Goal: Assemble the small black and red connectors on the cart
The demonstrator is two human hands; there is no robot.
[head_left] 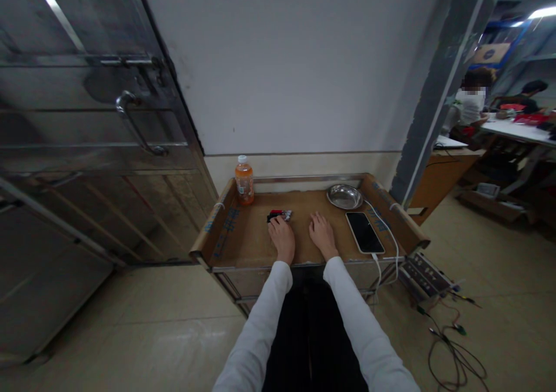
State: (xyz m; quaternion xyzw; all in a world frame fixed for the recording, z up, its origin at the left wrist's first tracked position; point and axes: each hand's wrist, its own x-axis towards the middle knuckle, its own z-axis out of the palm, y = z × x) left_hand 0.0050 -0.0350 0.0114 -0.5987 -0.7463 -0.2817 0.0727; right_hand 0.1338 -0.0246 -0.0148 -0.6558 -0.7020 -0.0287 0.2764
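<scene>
A little cluster of slim pieces lies on the brown, cardboard-lined table, one showing bright red and the others mostly black, with shiny silvery ends; they sit so close together that their exact number is hard to make out. The cluster is left of the middle of the table, somewhat nearer the far edge than the near one. It lies just beyond the fingertips of the left hand, which reach the near side of the black part and seem to touch it, though whether they grip anything cannot be told. The right hand is a little way off to the right of the cluster, palm down on the table, its fingers stretched out and slightly spread. The two hands are apart, with bare cardboard between them. The pieces lie flat, their long axis running from side to side, roughly along the far edge, with the silvery ends toward the right edge and the coloured ends toward the left. A bottle of orange drink stands upright by the far left corner, a metal bowl sits near the far right corner, and a phone lies right of the right hand, a white cable plugged into its near end.
</scene>
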